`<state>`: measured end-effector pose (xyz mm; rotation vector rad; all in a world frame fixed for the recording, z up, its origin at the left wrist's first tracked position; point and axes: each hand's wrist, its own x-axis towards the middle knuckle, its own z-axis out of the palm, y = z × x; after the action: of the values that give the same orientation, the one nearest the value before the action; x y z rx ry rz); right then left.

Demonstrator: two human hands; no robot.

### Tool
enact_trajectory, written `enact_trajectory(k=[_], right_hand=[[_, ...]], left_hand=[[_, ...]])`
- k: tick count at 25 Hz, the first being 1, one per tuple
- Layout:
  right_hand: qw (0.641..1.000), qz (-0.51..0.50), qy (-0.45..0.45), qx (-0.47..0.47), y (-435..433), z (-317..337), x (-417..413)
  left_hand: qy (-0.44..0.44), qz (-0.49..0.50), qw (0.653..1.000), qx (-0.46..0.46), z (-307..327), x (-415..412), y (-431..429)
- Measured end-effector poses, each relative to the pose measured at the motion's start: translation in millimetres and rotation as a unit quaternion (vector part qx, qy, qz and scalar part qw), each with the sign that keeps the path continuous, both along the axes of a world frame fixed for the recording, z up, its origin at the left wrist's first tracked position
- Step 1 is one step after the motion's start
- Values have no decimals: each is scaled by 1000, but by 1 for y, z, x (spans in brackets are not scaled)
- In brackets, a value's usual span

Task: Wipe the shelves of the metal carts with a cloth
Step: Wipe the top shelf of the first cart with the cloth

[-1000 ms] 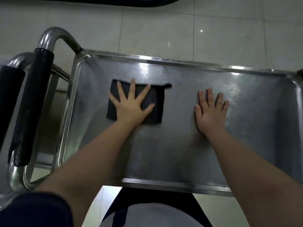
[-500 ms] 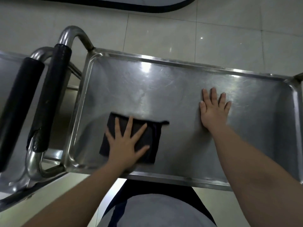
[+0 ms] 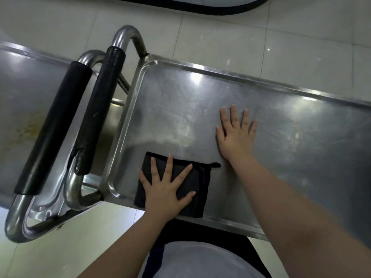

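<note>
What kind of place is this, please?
Probably a back area of a canteen, kitchen or clinic; I cannot tell which. Signs: a stainless steel cart shelf, a second cart beside it, black padded push handles, and a pale glossy tiled floor.

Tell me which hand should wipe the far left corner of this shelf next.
Left. The left hand presses flat on the cloth at the near left corner of the shelf, so it likely only needs to push forward. The right hand rests bare on the metal further right.

Pale glossy floor tiles [image 3: 261, 37], light glints, dark curved edge [image 3: 200, 12] at top
</note>
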<state>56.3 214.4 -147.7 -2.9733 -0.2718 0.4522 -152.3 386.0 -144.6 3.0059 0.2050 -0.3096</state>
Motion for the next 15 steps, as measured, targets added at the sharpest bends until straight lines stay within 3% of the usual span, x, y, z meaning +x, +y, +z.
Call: enact_trajectory(k=[4, 10, 12, 15], right_hand=[[999, 20, -28, -6, 0, -7, -4], [999, 9, -30, -7, -3, -8, 0], [1000, 4, -28, -9, -3, -8, -1], [1000, 4, -17, -3, -2, -4, -2]], left_hand=[[-10, 67, 998, 17, 1, 84, 38], [49, 29, 998, -3, 11, 275, 89], [56, 21, 998, 2, 12, 284, 90], [44, 21, 999, 11, 11, 225, 80]])
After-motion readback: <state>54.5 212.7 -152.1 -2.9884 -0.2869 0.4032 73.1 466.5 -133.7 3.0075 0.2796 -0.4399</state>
